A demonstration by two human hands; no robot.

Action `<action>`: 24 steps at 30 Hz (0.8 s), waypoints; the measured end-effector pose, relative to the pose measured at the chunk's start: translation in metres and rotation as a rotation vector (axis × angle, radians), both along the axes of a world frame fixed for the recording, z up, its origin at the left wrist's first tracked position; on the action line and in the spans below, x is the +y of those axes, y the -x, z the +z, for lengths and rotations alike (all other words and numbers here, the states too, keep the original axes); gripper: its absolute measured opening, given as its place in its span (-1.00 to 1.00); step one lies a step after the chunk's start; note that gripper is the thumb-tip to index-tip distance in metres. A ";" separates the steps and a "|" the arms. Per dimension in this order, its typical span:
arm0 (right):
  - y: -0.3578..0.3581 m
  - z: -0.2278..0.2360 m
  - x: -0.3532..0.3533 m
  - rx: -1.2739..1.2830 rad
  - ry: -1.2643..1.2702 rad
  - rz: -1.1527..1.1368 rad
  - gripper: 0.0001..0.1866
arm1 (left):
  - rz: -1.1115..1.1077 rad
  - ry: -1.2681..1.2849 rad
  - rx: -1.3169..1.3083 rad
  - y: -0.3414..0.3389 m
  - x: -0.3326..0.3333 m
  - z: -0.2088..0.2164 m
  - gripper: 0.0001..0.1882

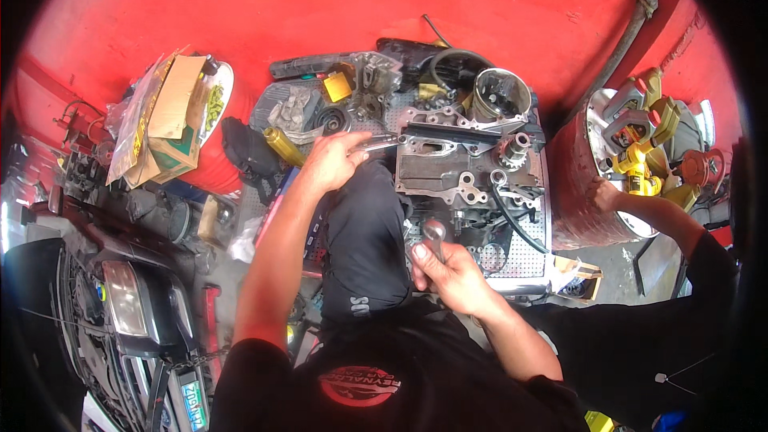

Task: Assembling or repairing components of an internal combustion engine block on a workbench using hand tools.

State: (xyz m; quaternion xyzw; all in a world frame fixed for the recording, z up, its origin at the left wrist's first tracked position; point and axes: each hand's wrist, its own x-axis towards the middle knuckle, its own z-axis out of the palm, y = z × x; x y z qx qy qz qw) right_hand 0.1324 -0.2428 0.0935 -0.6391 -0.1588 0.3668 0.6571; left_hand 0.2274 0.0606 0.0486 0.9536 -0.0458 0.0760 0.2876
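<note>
My left hand (330, 166) is closed round the handle of a silver ratchet wrench (378, 142), whose head reaches the left edge of a grey metal engine casting (432, 172). Lower down, in front of the workbench, my right hand (450, 274) grips a wrench (434, 234) with its ring end pointing up. That wrench is apart from the casting. A toothed metal gear (514, 152) stands on the right of the casting, and a black hose (512, 216) curves down beside it. Between my hands, my raised leg in dark trousers (364, 232) is against the bench.
Engine parts crowd the perforated metal bench (524, 262), with a metal cylinder (502, 94) at the back. On the right, another person's hand (608, 194) rests on a red drum (572, 168) topped with oil bottles. Cardboard boxes (172, 112) and a car's front (128, 304) are at left.
</note>
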 end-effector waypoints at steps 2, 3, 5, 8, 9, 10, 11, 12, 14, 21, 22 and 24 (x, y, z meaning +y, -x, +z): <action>-0.007 0.003 0.012 0.004 -0.056 -0.018 -0.49 | 0.086 0.177 0.115 0.000 0.002 -0.002 -0.56; -0.012 0.005 0.017 0.009 -0.063 -0.020 -0.49 | 0.137 0.230 0.195 -0.001 0.004 -0.004 -0.55; -0.022 0.009 0.031 0.070 -0.112 -0.043 -0.51 | 0.203 0.388 0.287 -0.003 0.007 -0.007 -0.54; -0.050 0.011 0.054 0.059 -0.156 -0.084 -0.56 | 0.232 0.657 0.272 -0.002 0.007 -0.014 -0.56; -0.063 0.010 0.063 -0.076 -0.086 -0.155 -0.58 | 0.227 0.713 0.239 -0.003 0.005 -0.016 -0.57; -0.076 0.007 0.072 -0.211 -0.027 -0.216 -0.60 | 0.244 0.763 0.242 -0.002 0.002 -0.018 -0.58; -0.088 0.005 0.074 -0.550 0.299 -0.252 -0.61 | 0.240 0.746 0.207 -0.004 0.001 -0.018 -0.64; -0.099 0.003 0.072 -0.666 0.500 -0.125 -0.58 | 0.249 0.680 0.184 -0.007 0.000 -0.018 -0.66; -0.109 -0.005 0.081 -0.918 0.734 -0.085 -0.51 | 0.274 0.556 0.164 -0.013 0.003 -0.015 -0.69; -0.117 -0.018 0.106 -0.757 0.899 0.049 -0.36 | 0.501 0.695 -0.040 0.005 -0.011 -0.002 -0.60; -0.116 -0.018 0.107 -0.760 0.883 0.054 -0.33 | 0.596 0.502 -0.271 0.016 -0.025 0.001 -0.61; -0.117 -0.018 0.110 -0.744 0.864 0.057 -0.26 | 0.723 0.470 -0.439 0.049 -0.060 0.005 -0.66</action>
